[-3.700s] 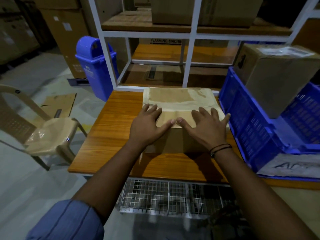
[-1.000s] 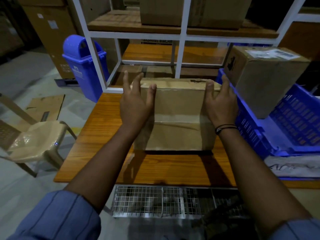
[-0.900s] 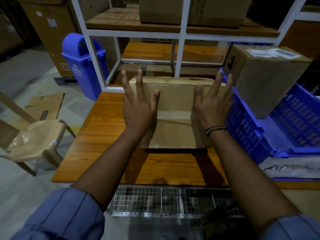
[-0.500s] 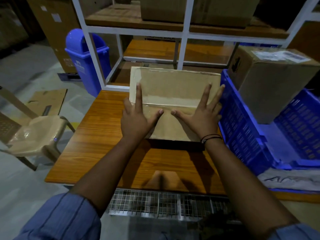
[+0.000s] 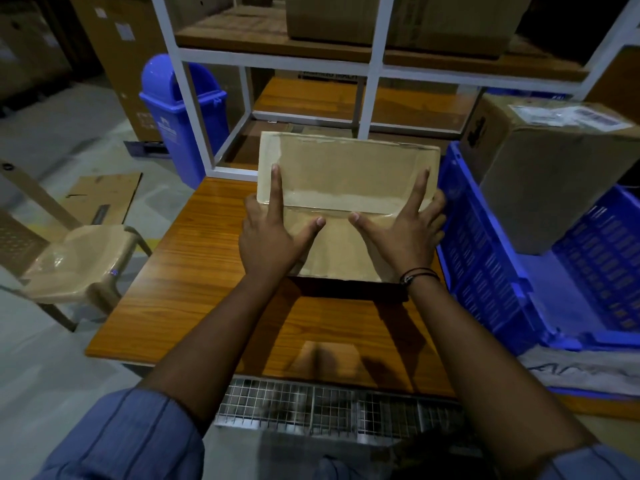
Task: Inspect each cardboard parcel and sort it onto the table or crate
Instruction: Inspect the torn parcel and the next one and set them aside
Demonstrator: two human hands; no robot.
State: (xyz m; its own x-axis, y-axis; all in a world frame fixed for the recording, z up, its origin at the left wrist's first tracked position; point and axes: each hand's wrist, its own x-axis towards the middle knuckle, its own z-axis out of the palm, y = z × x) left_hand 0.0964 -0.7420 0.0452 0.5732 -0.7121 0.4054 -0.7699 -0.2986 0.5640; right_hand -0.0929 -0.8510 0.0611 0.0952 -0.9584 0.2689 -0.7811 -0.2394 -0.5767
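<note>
Cardboard parcel (image 5: 346,174), clasped at both side edges by left grip (image 5: 268,237) and right grip (image 5: 403,237), could be dropped onto the table (image 5: 194,271) if tipped further.

Dim room on my feed. Grey floor (image 5: 41,375), beige plastic chair (image 5: 79,261), blue bin (image 5: 183,116), flat cardboard sheet (image 5: 104,195) left of grip. White shelf rack (image 5: 369,98) with wooden boards (image 5: 304,98) beyond grip. Wooden table (image 5: 194,289) beneath.
</note>
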